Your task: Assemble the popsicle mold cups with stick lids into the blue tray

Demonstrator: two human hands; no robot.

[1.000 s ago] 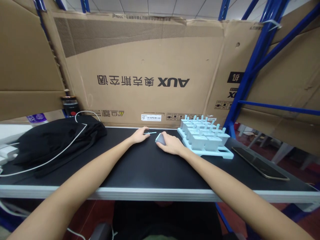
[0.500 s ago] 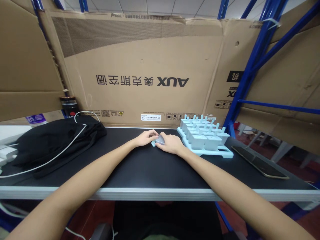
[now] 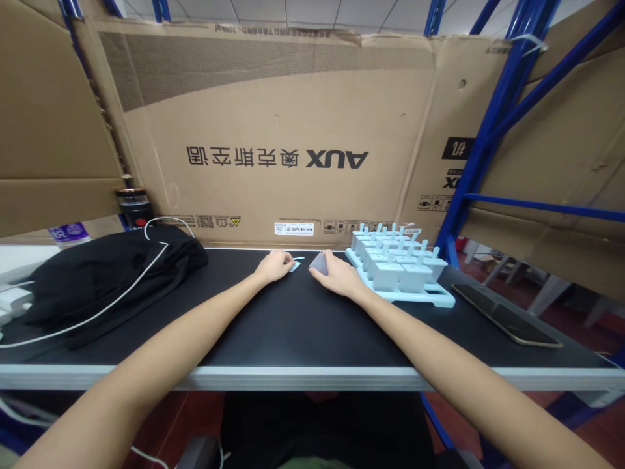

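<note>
Closed round a light-blue popsicle stick lid (image 3: 295, 266), my left hand (image 3: 276, 266) is over the middle of the black tabletop. Its thin stick points right from the fingers. My right hand (image 3: 338, 276) grips a translucent popsicle mould cup (image 3: 319, 263), tilted on its side. A gap separates lid and cup. Right of my right hand stands a light-blue popsicle mould set (image 3: 390, 273), several cups with upright stick lids in a frame. An open slot shows at the frame's front right corner.
A dark smartphone (image 3: 506, 315) lies at the table's right. On the left are a black cloth bag (image 3: 117, 273), a white cable (image 3: 131, 286) and a dark jar (image 3: 135, 208). A cardboard sheet (image 3: 273, 98) stands behind the table, with a blue metal post (image 3: 483, 137) at right.
My hands have moved apart. The lid has come away from the cup and gone left with my left hand, while the cup has shifted slightly right in my right hand.
</note>
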